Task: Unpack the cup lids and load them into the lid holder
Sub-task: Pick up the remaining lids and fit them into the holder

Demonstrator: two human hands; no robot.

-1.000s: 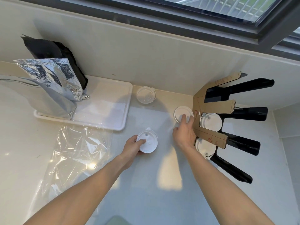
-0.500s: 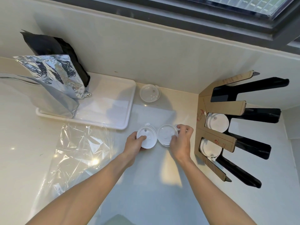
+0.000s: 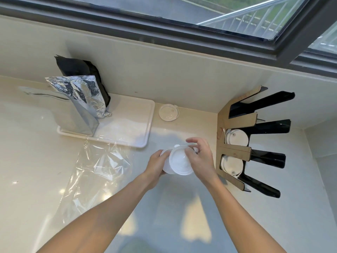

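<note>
Two white cup lids (image 3: 177, 161) overlap in front of me, lifted just above the counter. My left hand (image 3: 156, 165) grips the lower lid at its left rim. My right hand (image 3: 198, 157) holds the upper lid from the right, fingers curled over its edge. The lid holder (image 3: 237, 152), cardboard and black plastic with several slots, stands to the right; white lids (image 3: 237, 136) sit in two of its slots. One more lid (image 3: 168, 112) lies alone near the wall.
A white tray (image 3: 138, 132) at the left carries a silver foil bag (image 3: 82, 105) and a black bag (image 3: 82, 70). Crumpled clear plastic wrap (image 3: 94, 168) lies on the counter left of my hands. A window runs along the wall above.
My right hand dragged a lid from beside the holder leftwards to the lid in my left hand. The two lids were side by side and now overlap.
</note>
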